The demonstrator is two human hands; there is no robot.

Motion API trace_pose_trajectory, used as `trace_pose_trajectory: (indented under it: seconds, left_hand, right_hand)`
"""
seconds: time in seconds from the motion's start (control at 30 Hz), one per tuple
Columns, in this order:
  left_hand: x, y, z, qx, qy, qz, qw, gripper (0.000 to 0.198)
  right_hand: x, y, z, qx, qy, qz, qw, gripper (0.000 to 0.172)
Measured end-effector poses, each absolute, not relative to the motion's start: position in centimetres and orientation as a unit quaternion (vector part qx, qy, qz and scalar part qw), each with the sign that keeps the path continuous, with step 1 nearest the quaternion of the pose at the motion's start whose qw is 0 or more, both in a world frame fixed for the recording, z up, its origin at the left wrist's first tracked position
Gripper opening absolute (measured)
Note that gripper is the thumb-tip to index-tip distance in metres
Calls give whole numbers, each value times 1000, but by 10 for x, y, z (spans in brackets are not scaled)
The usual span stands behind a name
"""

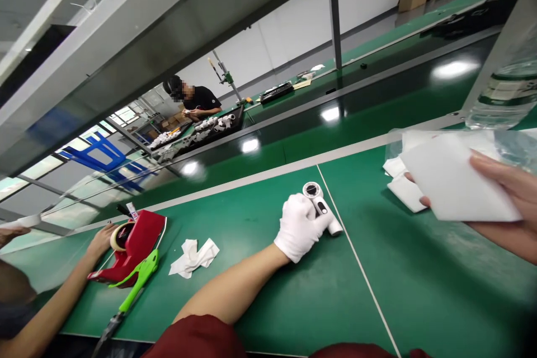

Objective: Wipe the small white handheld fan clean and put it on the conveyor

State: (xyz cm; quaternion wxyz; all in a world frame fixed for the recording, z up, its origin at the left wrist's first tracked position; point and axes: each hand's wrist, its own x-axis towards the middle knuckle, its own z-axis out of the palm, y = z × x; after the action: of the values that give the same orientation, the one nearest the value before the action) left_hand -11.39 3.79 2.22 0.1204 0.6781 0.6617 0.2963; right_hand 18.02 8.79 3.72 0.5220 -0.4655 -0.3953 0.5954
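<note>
My left hand [298, 227], in a white cotton glove, is closed around a white handheld device [322, 208] with a round black-and-silver head and a black panel. The device lies on the green workbench mat [369, 268], and my fingers hide part of its body. My right hand [507, 190] is bare and holds a white foam sheet [455, 176] by its edge, with a fingertip showing at the sheet's left side. Under it lie more white foam sheets [405, 191]. A clear plastic bag [501, 145] sits behind the held sheet.
A co-worker's bare hand [101, 240] rests on a red tape dispenser [134, 246], next to a green-handled tool [138, 275] and a crumpled white cloth [193, 257]. Beyond a raised shelf, another person [195, 98] stands by trays of white parts [197, 131].
</note>
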Motion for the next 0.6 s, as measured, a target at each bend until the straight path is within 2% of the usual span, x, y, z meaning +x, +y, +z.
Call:
trace_pose_trajectory:
  seconds: [0.07, 0.17, 0.27, 0.33, 0.47, 0.53, 0.6]
  left_hand:
    - [-116, 42, 24, 576, 729, 316, 193, 39]
    - [-112, 50, 25, 527, 735, 324, 277, 73]
    - [-102, 62, 29, 581, 704, 282, 294, 109]
    - [-96, 72, 32, 614, 685, 238, 312, 117]
    - [-94, 93, 36, 658, 636, 219, 339, 92]
    - [-96, 101, 36, 613, 597, 274, 439, 72]
    - [-99, 103, 35, 516, 532, 316, 593, 49]
  right_hand:
    - [162, 90, 43, -474, -376, 611, 510, 59]
    - [144, 92, 40, -515, -408, 575, 488, 61]
    - [132, 92, 34, -547, -444, 527, 476, 61]
    - [127, 91, 31, -552, -457, 504, 482, 59]
    - [125, 89, 28, -557, -488, 459, 490, 52]
    - [128, 89, 25, -560, -495, 445, 492, 51]
    - [133, 90, 21, -565, -497, 435, 494, 54]
